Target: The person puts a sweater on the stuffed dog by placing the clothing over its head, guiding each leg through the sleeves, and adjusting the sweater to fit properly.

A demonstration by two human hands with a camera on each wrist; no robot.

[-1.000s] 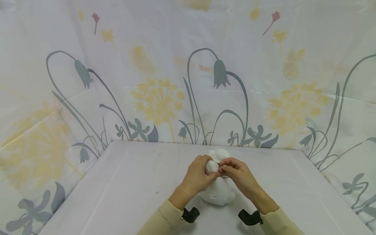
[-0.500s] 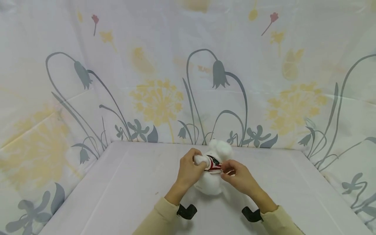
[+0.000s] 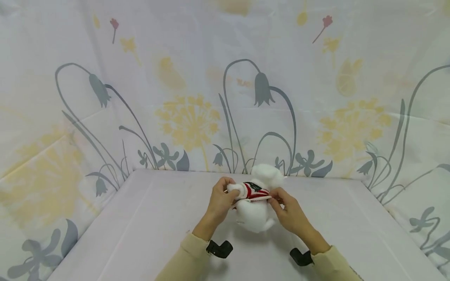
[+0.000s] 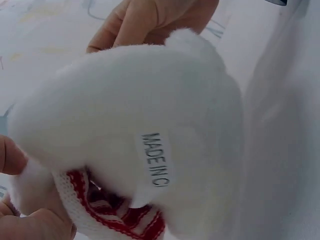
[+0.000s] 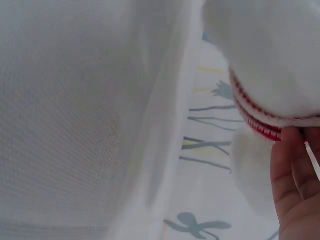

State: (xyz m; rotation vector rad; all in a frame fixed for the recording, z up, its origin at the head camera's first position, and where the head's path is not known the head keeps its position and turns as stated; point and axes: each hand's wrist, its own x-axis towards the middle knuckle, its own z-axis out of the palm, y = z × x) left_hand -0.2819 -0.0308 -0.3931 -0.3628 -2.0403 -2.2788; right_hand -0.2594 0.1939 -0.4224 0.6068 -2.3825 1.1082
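A white plush toy (image 3: pixel 252 216) in a small knitted sweater (image 3: pixel 256 192) is held over the table, its head toward the back. The sweater has red and white stripes and a dark green patch. My left hand (image 3: pixel 218 201) pinches the toy's white arm where it comes out of the sleeve. At the sweater's hem, on the right side, the fingers of my right hand (image 3: pixel 290 212) pinch the knit edge. The left wrist view shows a printed label (image 4: pixel 154 160) on the toy's body and the left thumb (image 4: pixel 37 225) beside the cuff.
A white-covered table (image 3: pixel 158 226) spreads under both hands. Behind it hangs a pale curtain (image 3: pixel 197 47) printed with grey and yellow flowers. Black camera mounts (image 3: pixel 219 249) stick out from the wrists, near beige sleeves (image 3: pixel 188 255).
The toy has turned and risen slightly, bringing its sweater into view. My left hand moved left with the toy's arm, and my right hand shifted slightly right and down to the hem.
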